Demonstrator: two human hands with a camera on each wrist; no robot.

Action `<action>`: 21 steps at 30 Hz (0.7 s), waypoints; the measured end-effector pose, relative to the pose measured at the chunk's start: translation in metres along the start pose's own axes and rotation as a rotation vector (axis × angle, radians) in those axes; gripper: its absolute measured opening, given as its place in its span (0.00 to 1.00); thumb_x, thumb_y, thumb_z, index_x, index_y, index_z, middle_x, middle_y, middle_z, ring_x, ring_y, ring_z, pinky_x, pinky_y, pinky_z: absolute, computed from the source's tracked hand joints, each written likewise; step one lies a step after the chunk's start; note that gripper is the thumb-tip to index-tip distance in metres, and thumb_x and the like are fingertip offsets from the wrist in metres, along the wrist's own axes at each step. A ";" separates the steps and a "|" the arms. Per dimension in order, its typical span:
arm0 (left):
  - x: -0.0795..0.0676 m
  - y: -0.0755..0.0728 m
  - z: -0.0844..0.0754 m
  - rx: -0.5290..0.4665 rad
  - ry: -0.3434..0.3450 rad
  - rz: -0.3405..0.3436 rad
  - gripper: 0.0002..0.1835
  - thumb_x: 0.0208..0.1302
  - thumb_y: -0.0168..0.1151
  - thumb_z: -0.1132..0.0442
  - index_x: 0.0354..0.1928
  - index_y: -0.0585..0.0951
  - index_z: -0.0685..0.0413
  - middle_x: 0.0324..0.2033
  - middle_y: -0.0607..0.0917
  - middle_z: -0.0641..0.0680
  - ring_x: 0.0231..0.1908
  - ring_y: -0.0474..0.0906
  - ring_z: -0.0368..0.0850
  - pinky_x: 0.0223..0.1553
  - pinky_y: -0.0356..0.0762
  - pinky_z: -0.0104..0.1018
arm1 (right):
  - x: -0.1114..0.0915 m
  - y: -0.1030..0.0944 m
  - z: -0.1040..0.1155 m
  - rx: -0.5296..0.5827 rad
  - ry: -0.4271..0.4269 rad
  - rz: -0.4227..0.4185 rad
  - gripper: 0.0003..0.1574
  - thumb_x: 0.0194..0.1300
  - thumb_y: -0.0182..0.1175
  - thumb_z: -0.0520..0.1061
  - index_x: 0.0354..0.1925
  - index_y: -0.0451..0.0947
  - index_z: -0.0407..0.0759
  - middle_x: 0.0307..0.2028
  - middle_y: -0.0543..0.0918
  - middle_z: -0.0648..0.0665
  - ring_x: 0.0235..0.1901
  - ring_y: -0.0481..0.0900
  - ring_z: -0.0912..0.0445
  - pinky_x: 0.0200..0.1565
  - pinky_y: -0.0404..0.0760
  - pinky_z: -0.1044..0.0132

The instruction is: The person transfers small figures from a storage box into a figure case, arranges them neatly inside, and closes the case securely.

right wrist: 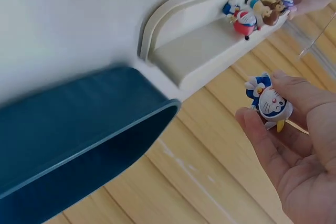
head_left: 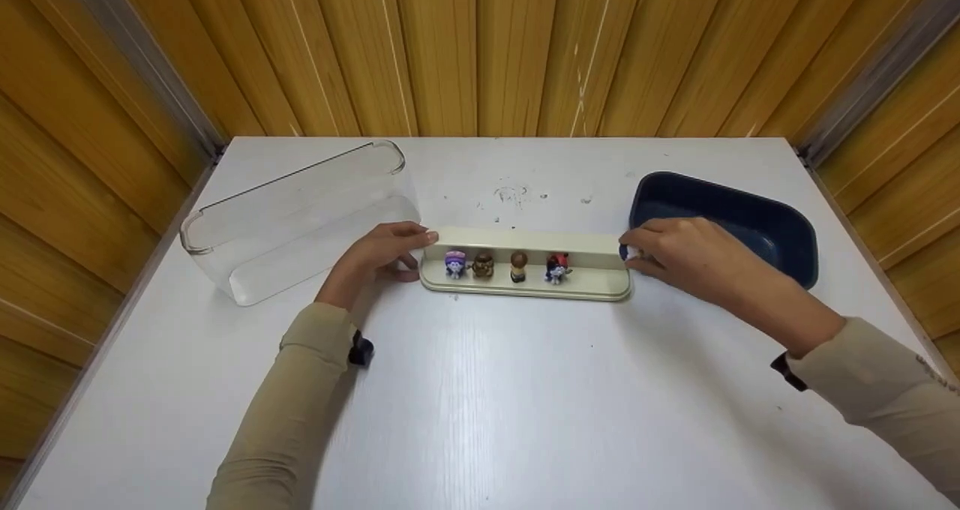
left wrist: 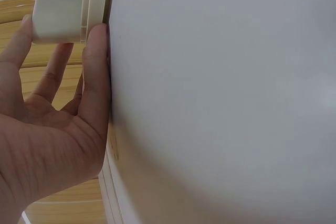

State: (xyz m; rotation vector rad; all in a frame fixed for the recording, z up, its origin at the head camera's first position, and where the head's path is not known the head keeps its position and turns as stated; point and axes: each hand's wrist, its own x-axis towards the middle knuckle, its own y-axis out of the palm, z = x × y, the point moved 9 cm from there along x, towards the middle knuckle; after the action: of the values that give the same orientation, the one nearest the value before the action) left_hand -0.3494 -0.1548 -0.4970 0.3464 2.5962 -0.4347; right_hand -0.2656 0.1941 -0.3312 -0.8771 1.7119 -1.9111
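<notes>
A long cream stepped display base (head_left: pixel 525 289) sits mid-table with several small cartoon figurines lined up on its lower step. Among them are a purple one (head_left: pixel 455 265), a brown one (head_left: pixel 483 265), a brown-haired one (head_left: pixel 518 267) and a red-and-blue one (head_left: pixel 557 268). My left hand (head_left: pixel 386 249) grips the base's left end, thumb at the raised step and fingers by the lower rim. Just off the right end, my right hand (head_left: pixel 682 255) pinches a blue-and-white cat figurine (right wrist: pixel 273 100) between thumb and fingers, its whiskered face showing in the right wrist view.
At the left stands a clear plastic box (head_left: pixel 300 217) with rounded corners. A dark blue bin (head_left: pixel 802 229) lies behind the right hand, partly covered by it. The white table (head_left: pixel 480 405) ends at a wood-panelled wall (head_left: pixel 510 52).
</notes>
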 end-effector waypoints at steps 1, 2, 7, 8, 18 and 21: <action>0.000 0.000 0.000 0.001 0.000 0.000 0.31 0.65 0.69 0.42 0.65 0.77 0.49 0.53 0.79 0.55 0.43 0.77 0.47 0.41 0.87 0.36 | 0.000 0.001 0.002 0.000 -0.002 0.006 0.19 0.61 0.74 0.39 0.51 0.85 0.37 0.42 0.88 0.39 0.37 0.87 0.50 0.35 0.88 0.59; 0.000 0.000 0.001 0.002 0.000 0.000 0.31 0.66 0.69 0.42 0.65 0.77 0.49 0.53 0.79 0.55 0.43 0.77 0.47 0.41 0.87 0.36 | 0.000 0.002 0.002 0.002 -0.001 0.012 0.19 0.62 0.73 0.39 0.51 0.85 0.37 0.42 0.88 0.39 0.37 0.87 0.50 0.35 0.88 0.59; 0.000 0.000 0.001 0.006 0.002 -0.001 0.31 0.65 0.69 0.41 0.64 0.77 0.48 0.53 0.79 0.55 0.41 0.78 0.46 0.41 0.87 0.36 | 0.000 0.006 0.003 0.014 0.010 0.030 0.18 0.62 0.73 0.40 0.51 0.85 0.37 0.42 0.88 0.40 0.36 0.87 0.51 0.35 0.88 0.61; 0.001 0.000 0.001 0.011 0.005 0.001 0.32 0.65 0.69 0.41 0.65 0.77 0.49 0.52 0.79 0.55 0.41 0.78 0.46 0.41 0.86 0.35 | 0.000 0.007 0.003 0.017 0.011 0.033 0.18 0.62 0.73 0.40 0.51 0.85 0.37 0.42 0.88 0.40 0.36 0.87 0.51 0.35 0.88 0.61; -0.001 0.000 -0.001 0.008 0.019 0.014 0.32 0.65 0.69 0.41 0.65 0.77 0.49 0.52 0.79 0.55 0.41 0.78 0.46 0.41 0.86 0.36 | 0.001 0.015 0.006 0.033 0.002 0.046 0.18 0.61 0.74 0.39 0.50 0.85 0.36 0.42 0.89 0.39 0.34 0.86 0.52 0.33 0.88 0.62; -0.001 0.000 -0.002 0.003 0.018 0.015 0.32 0.64 0.69 0.41 0.65 0.77 0.49 0.52 0.79 0.55 0.41 0.78 0.46 0.41 0.87 0.36 | 0.003 0.017 0.006 0.033 0.008 0.057 0.18 0.61 0.74 0.40 0.50 0.85 0.37 0.41 0.89 0.39 0.32 0.84 0.53 0.33 0.87 0.62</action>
State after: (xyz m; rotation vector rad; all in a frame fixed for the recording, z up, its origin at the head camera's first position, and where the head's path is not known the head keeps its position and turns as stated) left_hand -0.3492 -0.1540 -0.4954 0.3728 2.6085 -0.4326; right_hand -0.2650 0.1857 -0.3470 -0.8005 1.6876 -1.9022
